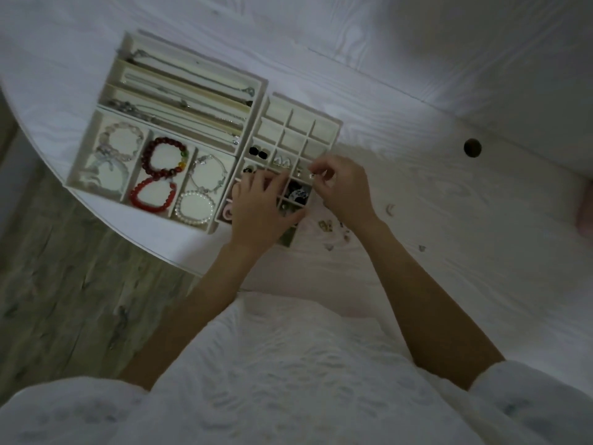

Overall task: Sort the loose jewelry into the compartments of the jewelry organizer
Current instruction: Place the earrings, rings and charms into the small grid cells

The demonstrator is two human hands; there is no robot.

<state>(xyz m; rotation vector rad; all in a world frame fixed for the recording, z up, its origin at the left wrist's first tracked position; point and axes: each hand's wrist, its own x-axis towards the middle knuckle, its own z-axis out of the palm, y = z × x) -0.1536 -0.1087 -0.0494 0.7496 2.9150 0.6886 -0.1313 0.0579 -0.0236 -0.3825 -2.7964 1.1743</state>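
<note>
Your right hand [341, 187] has its fingers curled together, and the thumb and forefinger pinch a tiny shiny earring [310, 176] over the right edge of the grid tray [300, 123]. Your left hand [256, 208] lies on the near part of the same tray with the fingers bent; I cannot tell if it holds something. It hides several small cells. The picture is dim and a little blurred, so the loose pieces [325, 224] on the white wood-grain desk [449, 220], just beside your right wrist, are hard to make out. The tray looks pale and soft-lined, with square cells; some hold dark studs [258, 152]. The bigger tray [179, 136] to the left holds round bead bracelets [163, 157] and thin chains [192, 101].
</note>
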